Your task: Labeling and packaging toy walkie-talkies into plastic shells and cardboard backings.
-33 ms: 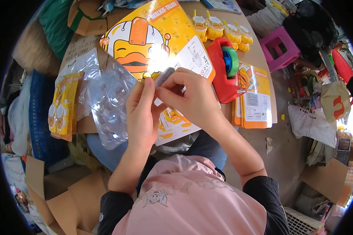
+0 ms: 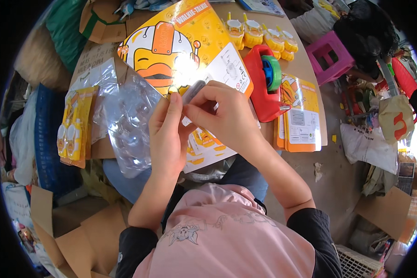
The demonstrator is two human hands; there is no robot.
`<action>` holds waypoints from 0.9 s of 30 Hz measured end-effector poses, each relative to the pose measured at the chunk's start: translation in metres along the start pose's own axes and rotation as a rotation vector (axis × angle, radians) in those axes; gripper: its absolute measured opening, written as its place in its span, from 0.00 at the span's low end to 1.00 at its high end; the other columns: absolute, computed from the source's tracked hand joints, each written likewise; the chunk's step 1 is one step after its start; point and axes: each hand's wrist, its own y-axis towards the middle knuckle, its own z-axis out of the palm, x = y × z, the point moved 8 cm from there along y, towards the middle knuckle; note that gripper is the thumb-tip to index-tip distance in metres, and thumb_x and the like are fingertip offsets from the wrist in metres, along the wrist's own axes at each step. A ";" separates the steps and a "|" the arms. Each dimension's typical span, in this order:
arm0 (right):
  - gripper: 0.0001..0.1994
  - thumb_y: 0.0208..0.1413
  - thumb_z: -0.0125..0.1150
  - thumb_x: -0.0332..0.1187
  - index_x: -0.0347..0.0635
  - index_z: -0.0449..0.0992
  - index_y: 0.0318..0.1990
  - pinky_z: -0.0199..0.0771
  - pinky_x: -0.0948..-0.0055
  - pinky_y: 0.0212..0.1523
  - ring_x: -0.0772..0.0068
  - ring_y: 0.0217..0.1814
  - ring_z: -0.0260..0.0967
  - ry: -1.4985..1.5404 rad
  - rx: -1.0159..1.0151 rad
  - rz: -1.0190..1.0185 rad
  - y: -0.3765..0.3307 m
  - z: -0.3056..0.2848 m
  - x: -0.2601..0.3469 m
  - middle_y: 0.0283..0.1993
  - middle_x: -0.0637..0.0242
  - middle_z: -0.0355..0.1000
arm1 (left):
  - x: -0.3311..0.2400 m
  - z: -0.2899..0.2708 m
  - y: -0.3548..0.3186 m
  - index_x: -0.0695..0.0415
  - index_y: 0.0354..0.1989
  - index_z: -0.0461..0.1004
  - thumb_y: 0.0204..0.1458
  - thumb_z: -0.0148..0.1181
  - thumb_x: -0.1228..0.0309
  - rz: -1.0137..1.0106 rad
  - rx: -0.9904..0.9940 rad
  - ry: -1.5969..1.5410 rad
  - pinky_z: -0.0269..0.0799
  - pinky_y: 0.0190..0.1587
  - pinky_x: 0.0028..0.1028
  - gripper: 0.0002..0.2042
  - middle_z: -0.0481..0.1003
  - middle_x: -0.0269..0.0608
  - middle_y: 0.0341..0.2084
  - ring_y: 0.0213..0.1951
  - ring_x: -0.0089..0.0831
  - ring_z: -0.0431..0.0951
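Both hands meet above the table's near edge. My left hand (image 2: 168,127) is closed, thumb upright, with a small yellow-and-dark piece (image 2: 173,89) at its tip; its kind is too small to tell. Curled in a pinch, my right hand (image 2: 224,111) holds a short grey rounded stick (image 2: 194,91) that sticks out past the fingers. Where the fingertips meet is partly hidden. Behind the hands lies a big yellow printed card (image 2: 204,32) with a duck face, partly washed out by glare. Left of my left hand rests a clear plastic blister shell (image 2: 130,116).
A red tape dispenser (image 2: 257,88) with green tape stands right of my hands. Yellow toy walkie-talkies (image 2: 253,33) stand at the back, and a stack of printed cards (image 2: 302,120) lies right. A packed set (image 2: 71,136) sits at the left edge. Open cardboard boxes (image 2: 90,241) flank me.
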 end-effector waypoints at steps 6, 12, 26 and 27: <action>0.09 0.44 0.63 0.32 0.35 0.73 0.23 0.70 0.68 0.27 0.59 0.27 0.72 -0.144 -0.039 -0.102 -0.002 0.004 0.007 0.27 0.60 0.72 | -0.001 -0.008 -0.002 0.57 0.33 0.67 0.62 0.47 0.64 0.106 -0.036 0.017 0.70 0.39 0.21 0.10 0.68 0.29 0.31 0.37 0.15 0.68; 0.18 0.46 0.63 0.46 0.40 0.72 0.19 0.69 0.65 0.23 0.58 0.23 0.71 -0.474 -0.031 -0.086 0.000 0.003 0.009 0.20 0.62 0.71 | -0.010 -0.009 -0.009 0.56 0.34 0.66 0.61 0.48 0.64 0.211 -0.106 -0.049 0.69 0.45 0.28 0.09 0.70 0.33 0.37 0.40 0.19 0.68; 0.04 0.53 0.60 0.27 0.36 0.73 0.30 0.63 0.85 0.24 0.88 0.24 0.64 -0.129 -0.533 -0.185 -0.067 -0.122 0.003 0.23 0.74 0.70 | -0.021 -0.054 0.001 0.61 0.47 0.69 0.61 0.48 0.58 0.203 -0.299 -0.034 0.72 0.45 0.29 0.17 0.73 0.41 0.43 0.44 0.29 0.74; 0.04 0.56 0.57 0.26 0.35 0.73 0.32 0.61 0.86 0.26 0.90 0.27 0.61 -0.128 -0.629 -0.074 -0.073 -0.149 -0.009 0.25 0.74 0.69 | -0.029 -0.059 -0.004 0.61 0.47 0.68 0.60 0.48 0.58 0.222 -0.355 0.039 0.72 0.44 0.28 0.17 0.73 0.40 0.42 0.42 0.28 0.75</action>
